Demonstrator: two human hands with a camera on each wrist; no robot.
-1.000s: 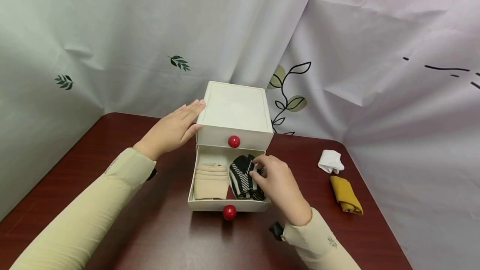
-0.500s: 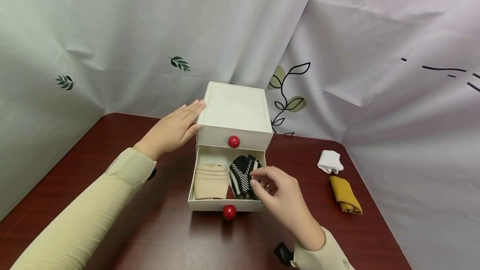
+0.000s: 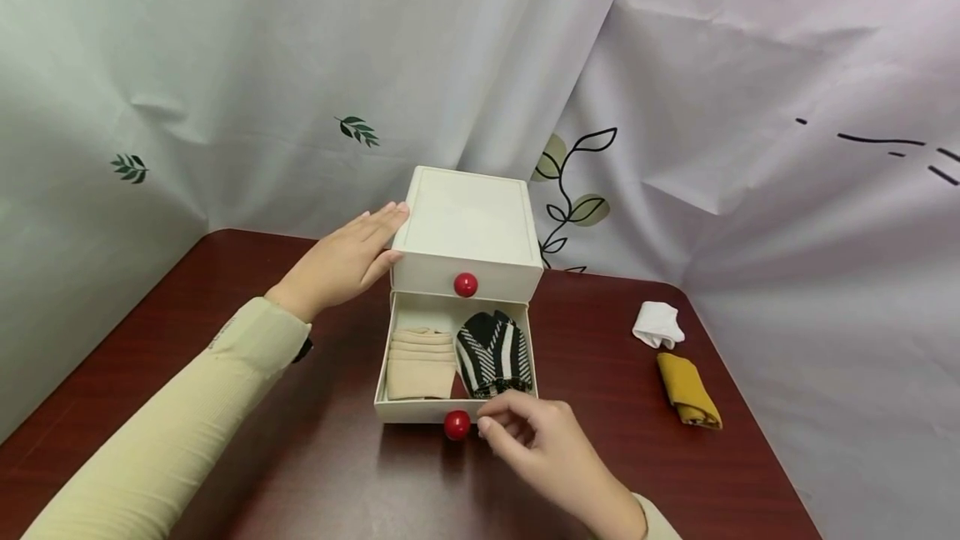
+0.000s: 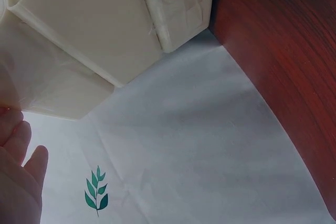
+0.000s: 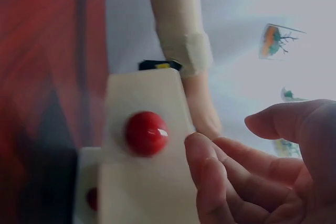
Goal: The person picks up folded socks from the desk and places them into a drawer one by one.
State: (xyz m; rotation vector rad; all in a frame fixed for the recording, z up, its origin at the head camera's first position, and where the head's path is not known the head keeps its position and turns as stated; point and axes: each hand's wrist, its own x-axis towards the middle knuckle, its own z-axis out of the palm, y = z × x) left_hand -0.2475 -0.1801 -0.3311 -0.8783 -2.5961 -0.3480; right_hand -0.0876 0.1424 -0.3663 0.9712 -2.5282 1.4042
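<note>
A small white drawer cabinet (image 3: 468,215) has its lower drawer (image 3: 416,412) pulled out. Inside lie folded beige cloth pieces (image 3: 420,377) on the left and a folded black-and-white patterned knit piece (image 3: 491,352) on the right. My left hand (image 3: 341,261) rests with straight fingers on the cabinet's upper left edge. Just right of the drawer's red knob (image 3: 457,425), my right hand (image 3: 551,457) hovers at the drawer front, thumb and fingers bent and holding nothing. In the right wrist view, the thumb stands apart from the fingers, near the upper drawer's knob (image 5: 147,133).
The upper drawer, with its own red knob (image 3: 466,285), is closed. A folded white cloth (image 3: 658,323) and a folded mustard cloth (image 3: 688,390) lie on the dark red table (image 3: 300,457) at the right. A printed white curtain (image 3: 285,65) hangs behind.
My right hand has drawn back from the black-and-white knit piece, moving down and then left to the drawer front beside the lower knob. My left hand has stayed in place.
</note>
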